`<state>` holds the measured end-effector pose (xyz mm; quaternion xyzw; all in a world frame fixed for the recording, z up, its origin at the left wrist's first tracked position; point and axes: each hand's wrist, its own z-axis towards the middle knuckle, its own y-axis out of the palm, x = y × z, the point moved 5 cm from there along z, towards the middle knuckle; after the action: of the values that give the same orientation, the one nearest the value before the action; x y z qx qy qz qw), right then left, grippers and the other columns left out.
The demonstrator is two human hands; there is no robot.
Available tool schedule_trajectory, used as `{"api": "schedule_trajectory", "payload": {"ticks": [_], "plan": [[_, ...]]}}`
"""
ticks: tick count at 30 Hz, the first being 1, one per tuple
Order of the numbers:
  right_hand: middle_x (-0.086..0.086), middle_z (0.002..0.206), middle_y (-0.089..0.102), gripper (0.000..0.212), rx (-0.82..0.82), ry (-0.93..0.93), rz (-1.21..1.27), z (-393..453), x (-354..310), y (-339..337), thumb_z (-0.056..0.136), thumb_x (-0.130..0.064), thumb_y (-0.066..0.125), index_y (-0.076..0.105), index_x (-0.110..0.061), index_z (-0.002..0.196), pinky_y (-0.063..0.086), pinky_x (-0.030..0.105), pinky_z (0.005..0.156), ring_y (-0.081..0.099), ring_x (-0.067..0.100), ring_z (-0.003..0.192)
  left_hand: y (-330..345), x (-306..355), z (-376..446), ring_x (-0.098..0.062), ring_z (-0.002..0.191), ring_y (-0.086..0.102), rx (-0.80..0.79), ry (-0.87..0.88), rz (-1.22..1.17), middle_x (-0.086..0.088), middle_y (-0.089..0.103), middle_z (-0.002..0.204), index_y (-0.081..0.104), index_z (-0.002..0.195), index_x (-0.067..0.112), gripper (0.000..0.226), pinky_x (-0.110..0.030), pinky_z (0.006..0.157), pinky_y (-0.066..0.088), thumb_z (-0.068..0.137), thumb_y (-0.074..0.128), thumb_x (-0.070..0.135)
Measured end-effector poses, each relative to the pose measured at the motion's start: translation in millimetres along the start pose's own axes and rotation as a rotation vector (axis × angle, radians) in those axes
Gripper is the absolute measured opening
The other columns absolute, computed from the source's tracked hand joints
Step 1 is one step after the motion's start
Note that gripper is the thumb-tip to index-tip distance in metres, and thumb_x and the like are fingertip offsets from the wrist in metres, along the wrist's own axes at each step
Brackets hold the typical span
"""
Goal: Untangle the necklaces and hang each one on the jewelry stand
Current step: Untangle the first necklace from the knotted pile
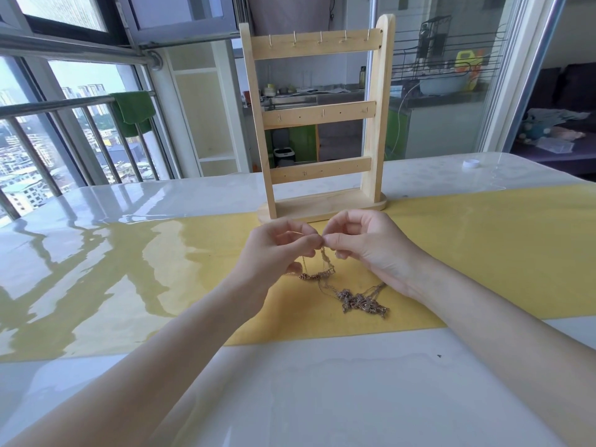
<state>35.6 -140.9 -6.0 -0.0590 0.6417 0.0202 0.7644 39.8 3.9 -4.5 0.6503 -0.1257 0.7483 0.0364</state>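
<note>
Nearest me is the glossy white table point(322, 382), with the person's two bare forearms reaching out across its near edge toward the middle. Across the table's middle runs a broad yellow cloth strip point(483, 253) under the clear glossy cover, and it seems chosen as a plain ground against which fine chain shows up. At the far edge of that strip, near the table's centre, stands the pale wooden jewelry stand point(317, 124), upright on its oval base, three crossbars carrying small hooks, all of them bare so far; it faces the person and sits just beyond the hands, probably so that each freed chain can go straight up onto a hook. Below the hands, on the yellow strip, lies the tangle of thin gold-coloured necklaces point(358, 301), one clump resting on the cloth toward the right forearm and a few strands lifted off it, likely so the hanging weight lets the loops show and fall apart. The left hand point(277, 250) has its fingers curled in, thumb and forefinger pinching a strand. The right hand point(371, 240) meets it tip to tip, likewise curled and pinching the same raised stretch of chain, the two pinches touching.
</note>
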Motion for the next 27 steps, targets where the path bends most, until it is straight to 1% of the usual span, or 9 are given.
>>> {"api": "schedule_trajectory", "payload": {"ticks": [4,8,14,18,22,24,27], "plan": [[0.004,0.073,0.064,0.018,-0.007,-0.012,-0.026,-1.0,-3.4,0.5,0.08,0.002,0.069,0.059,-0.012,0.083,0.043,0.023,0.062,0.049,0.013,0.061,-1.6,-3.5,1.3,-0.004,0.064,0.056,-0.017,-0.04,-0.005,0.007,0.065,0.066,0.065,0.08,0.015,0.006,-0.017,0.055,0.044,0.083,0.071,0.014],[0.005,0.074,0.063,0.021,-0.017,-0.004,0.003,-1.8,-4.6,1.5,0.081,0.003,0.068,0.056,-0.013,0.083,0.043,0.022,0.061,0.051,0.009,0.06,-2.7,-6.5,2.2,-0.005,0.065,0.056,-0.033,-0.095,-0.07,0.006,0.064,0.067,0.065,0.083,0.014,0.007,-0.019,0.06,0.044,0.082,0.071,0.014],[0.003,0.073,0.064,0.023,-0.024,0.002,-0.036,-2.2,-5.0,-0.6,0.079,-0.005,0.072,0.053,-0.014,0.089,0.044,0.027,0.068,0.047,0.015,0.061,-3.9,-3.6,2.9,-0.006,0.064,0.056,0.002,-0.059,-0.055,0.001,0.067,0.072,0.065,0.084,0.015,0.009,-0.019,0.061,0.044,0.081,0.072,0.011],[0.0,0.072,0.066,0.024,-0.068,-0.024,-0.122,-3.5,-8.7,1.2,0.08,-0.004,0.072,0.053,-0.015,0.091,0.044,0.02,0.062,0.049,0.01,0.059,-2.0,-6.8,2.3,-0.008,0.062,0.049,-0.069,-0.122,-0.133,0.002,0.063,0.068,0.064,0.085,0.013,0.008,-0.019,0.059,0.043,0.083,0.069,0.007],[-0.001,0.072,0.066,0.025,-0.097,-0.038,-0.163,-3.5,-12.4,4.0,0.08,-0.003,0.071,0.052,-0.015,0.092,0.044,0.019,0.06,0.052,0.008,0.059,1.6,-6.3,2.0,-0.009,0.058,0.042,-0.094,-0.108,-0.168,0.004,0.058,0.061,0.057,0.082,0.011,0.011,-0.016,0.054,0.042,0.087,0.061,0.002],[0.002,0.074,0.065,0.026,-0.109,-0.013,-0.116,-3.6,-12.1,4.0,0.081,-0.002,0.07,0.051,-0.015,0.094,0.043,0.021,0.06,0.049,0.009,0.057,4.0,-4.6,2.1,-0.009,0.057,0.041,-0.099,-0.078,-0.199,0.005,0.056,0.059,0.053,0.08,0.012,0.016,-0.016,0.054,0.041,0.089,0.058,-0.001],[0.006,0.075,0.062,0.027,-0.151,0.091,0.111,-4.1,-8.6,4.6,0.082,0.003,0.066,0.05,-0.012,0.099,0.042,0.021,0.057,0.049,0.013,0.061,6.1,-1.1,2.0,-0.01,0.057,0.042,-0.098,-0.03,-0.216,0.005,0.056,0.059,0.049,0.081,0.013,0.018,-0.016,0.055,0.042,0.09,0.056,-0.002]]}}
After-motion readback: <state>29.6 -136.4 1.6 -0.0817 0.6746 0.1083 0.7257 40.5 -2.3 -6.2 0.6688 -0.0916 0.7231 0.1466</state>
